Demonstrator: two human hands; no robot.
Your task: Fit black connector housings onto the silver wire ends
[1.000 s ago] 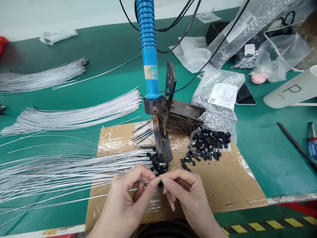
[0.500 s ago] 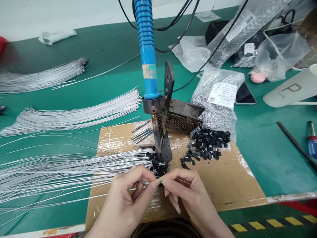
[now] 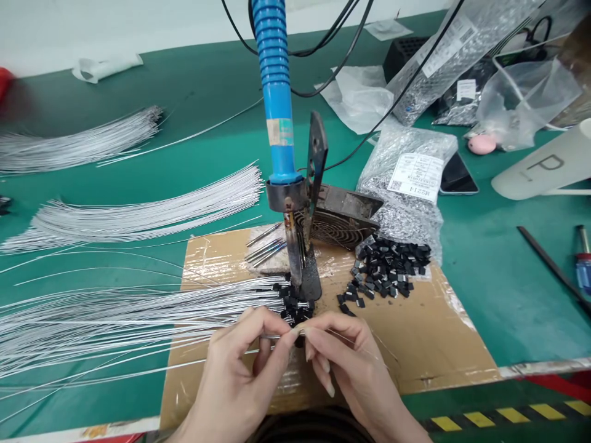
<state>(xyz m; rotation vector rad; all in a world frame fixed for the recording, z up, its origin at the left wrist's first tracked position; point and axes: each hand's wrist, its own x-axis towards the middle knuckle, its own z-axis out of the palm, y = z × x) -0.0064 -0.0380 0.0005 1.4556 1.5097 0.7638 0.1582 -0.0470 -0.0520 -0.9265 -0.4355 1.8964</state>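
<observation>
My left hand (image 3: 242, 369) pinches a thin silver wire (image 3: 270, 336) between thumb and forefinger near the front of the cardboard sheet (image 3: 429, 344). My right hand (image 3: 348, 363) meets it fingertip to fingertip, pinching something tiny at the wire's end that I cannot make out. Just beyond my fingers lie several small black parts (image 3: 295, 307) fitted on wire ends, at the foot of the blue-handled soldering iron (image 3: 277, 98) standing tip-down in its metal stand (image 3: 307, 271). A loose heap of black parts (image 3: 390, 264) sits to the right on the cardboard.
Bundles of silver wires (image 3: 138, 212) fan across the green table (image 3: 508, 277) on the left. Silver bags (image 3: 409, 184), clear plastic bags, a phone (image 3: 457, 175) and a white tube (image 3: 545, 166) crowd the back right. A screwdriver (image 3: 582, 264) and black rod lie at right. Cables hang overhead.
Both hands stay pinched together at the same spot; the fingers of my right hand shifted slightly. Nothing else moved.
</observation>
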